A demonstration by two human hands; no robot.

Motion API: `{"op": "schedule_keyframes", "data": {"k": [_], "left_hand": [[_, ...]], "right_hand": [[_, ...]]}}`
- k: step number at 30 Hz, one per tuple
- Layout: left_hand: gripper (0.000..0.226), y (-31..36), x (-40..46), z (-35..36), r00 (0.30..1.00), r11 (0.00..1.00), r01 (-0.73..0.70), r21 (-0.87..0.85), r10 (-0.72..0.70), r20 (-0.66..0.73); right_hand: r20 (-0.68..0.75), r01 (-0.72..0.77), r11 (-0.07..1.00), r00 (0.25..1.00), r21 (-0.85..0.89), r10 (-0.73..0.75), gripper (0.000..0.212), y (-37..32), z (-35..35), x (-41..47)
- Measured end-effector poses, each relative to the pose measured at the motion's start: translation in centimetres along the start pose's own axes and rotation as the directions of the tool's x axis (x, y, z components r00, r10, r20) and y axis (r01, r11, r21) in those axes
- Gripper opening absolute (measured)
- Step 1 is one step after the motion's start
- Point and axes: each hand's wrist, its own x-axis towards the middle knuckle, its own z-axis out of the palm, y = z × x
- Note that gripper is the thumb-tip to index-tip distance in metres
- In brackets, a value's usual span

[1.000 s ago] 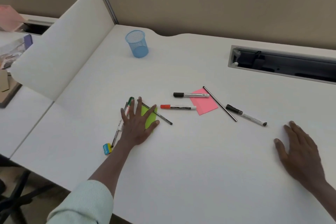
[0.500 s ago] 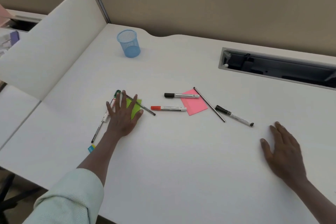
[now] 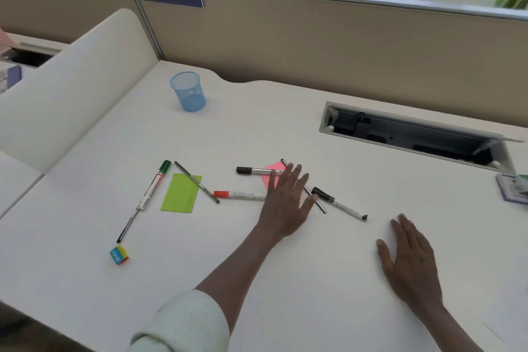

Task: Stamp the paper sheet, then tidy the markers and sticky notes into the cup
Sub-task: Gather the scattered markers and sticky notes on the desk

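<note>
A: Looking down from the head camera, where does the left hand sit?

B: It lies spread, fingers straight, over the pink square sticky note, covering most of it and the thin black pen crossing there. Whether it presses the paper I cannot tell.

A: And the right hand?

B: Flat on the white worktop, fingers relaxed and holding nothing, nearer the camera and right of the pink note.

A: The markers?

B: A black-capped marker lies just left of the pink note, a red-capped marker below it, and another black-capped marker to its right. Further left lie a green rectangular sticky note with a thin dark pen across its corner, then a green-capped marker.

A: The cup?

B: The blue mesh cup stands upright well beyond the pink note, to its left, with nothing visible inside.
</note>
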Motion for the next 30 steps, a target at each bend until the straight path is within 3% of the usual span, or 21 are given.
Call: {"op": "schedule_keyframes", "data": {"k": [6, 11, 15, 30], "left_hand": [[0.06, 4.1, 1.6, 3.7, 0.975, 1.0, -0.012, 0.029, 0.005, 0.223], [0.045, 1.5, 1.2, 4.8, 0.987, 0.966, -0.118, 0.229, 0.089, 0.132], [0.042, -1.7, 1.2, 3.3, 0.988, 0.95, -0.104, 0.294, 0.065, 0.139], [0.045, -12.8, 0.3, -2.1, 0.979, 0.965, -0.001, 0.261, -0.052, 0.199]], "right_hand": [[-0.005, 0.007, 1.0, 1.0, -0.003, -0.007, 0.069, 0.2, 0.1, 0.2], [-0.001, 0.004, 1.0, 1.0, -0.005, -0.004, 0.07, 0.3, 0.1, 0.3], [0.001, 0.01, 1.0, 1.0, -0.004, -0.01, 0.069, 0.4, 0.1, 0.3], [0.015, -0.022, 1.0, 1.0, 0.021, 0.021, 0.09, -0.1, 0.2, 0.6]]}}
